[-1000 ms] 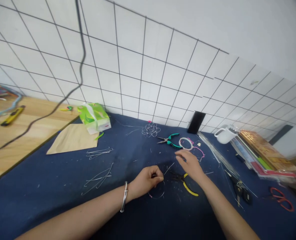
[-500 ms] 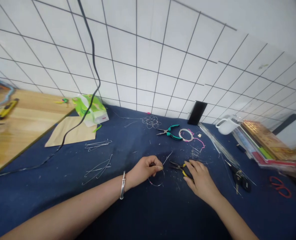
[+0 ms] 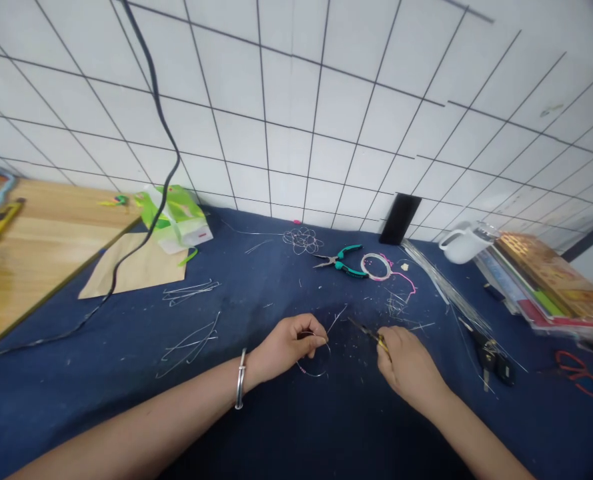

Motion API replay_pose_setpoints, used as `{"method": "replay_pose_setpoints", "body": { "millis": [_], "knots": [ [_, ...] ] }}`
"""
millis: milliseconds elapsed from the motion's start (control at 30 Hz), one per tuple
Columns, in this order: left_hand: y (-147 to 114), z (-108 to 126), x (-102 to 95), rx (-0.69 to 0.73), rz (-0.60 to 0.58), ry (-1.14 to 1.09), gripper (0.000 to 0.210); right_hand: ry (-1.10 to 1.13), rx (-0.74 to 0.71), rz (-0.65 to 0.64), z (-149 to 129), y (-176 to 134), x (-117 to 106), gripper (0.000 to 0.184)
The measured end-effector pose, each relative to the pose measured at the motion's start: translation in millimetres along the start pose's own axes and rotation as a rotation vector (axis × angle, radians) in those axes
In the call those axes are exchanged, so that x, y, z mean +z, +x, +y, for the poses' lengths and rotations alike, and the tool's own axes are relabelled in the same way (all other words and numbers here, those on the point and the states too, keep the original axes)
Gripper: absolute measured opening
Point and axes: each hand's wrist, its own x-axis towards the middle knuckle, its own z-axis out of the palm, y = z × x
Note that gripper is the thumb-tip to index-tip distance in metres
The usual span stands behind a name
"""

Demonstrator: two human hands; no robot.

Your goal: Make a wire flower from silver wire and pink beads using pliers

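Between thumb and fingertips, my left hand (image 3: 296, 341) pinches a thin curved wire (image 3: 312, 374) with a few small pinkish beads on its lower bend. A straight end of wire sticks up to the right of those fingers. My right hand (image 3: 407, 363) is wrapped round yellow-handled pliers (image 3: 365, 328), whose dark jaws point left toward the wire without touching it. Beyond both hands lie teal-handled pliers (image 3: 343, 261), with a white ring-shaped coil (image 3: 375, 267) and pink cord beside them. A flower-shaped tangle of wire (image 3: 302, 241) rests near the wall.
Bent wire pieces (image 3: 190, 347) lie left on the blue cloth. A paper sheet (image 3: 131, 267), a green packet (image 3: 176, 217) and a black cable (image 3: 159, 113) are further left. At right are long wires (image 3: 441, 287), keys (image 3: 487, 357), red scissors (image 3: 579, 373), a white mug (image 3: 465, 243) and stacked books (image 3: 536, 287).
My right hand has closed round the yellow-handled pliers and turned them slightly. My left hand keeps its pinch on the wire. The view has shifted a little.
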Motion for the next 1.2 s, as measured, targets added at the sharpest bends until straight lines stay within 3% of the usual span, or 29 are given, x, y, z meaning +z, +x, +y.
{"method": "replay_pose_setpoints", "body": {
  "millis": [200, 400, 600, 1200],
  "knots": [
    [0.9, 1.4, 0.4, -0.038, 0.008, -0.054, 0.011, 0.277, -0.042, -0.037, -22.2, -2.6, -8.7, 0.03],
    [3.6, -1.5, 2.0, -0.081, -0.015, -0.101, 0.012, 0.223, -0.021, 0.043, -22.7, -3.1, 6.5, 0.032],
    [5.7, -1.5, 2.1, -0.095, -0.034, -0.105, 0.01, 0.182, -0.004, -0.006, -18.7, -4.0, 15.7, 0.03],
    [2.5, -1.3, 3.8, 0.005, -0.04, -0.005, 0.008, 0.291, -0.005, -0.028, -22.8, -5.1, 10.4, 0.03]
  ]
}}
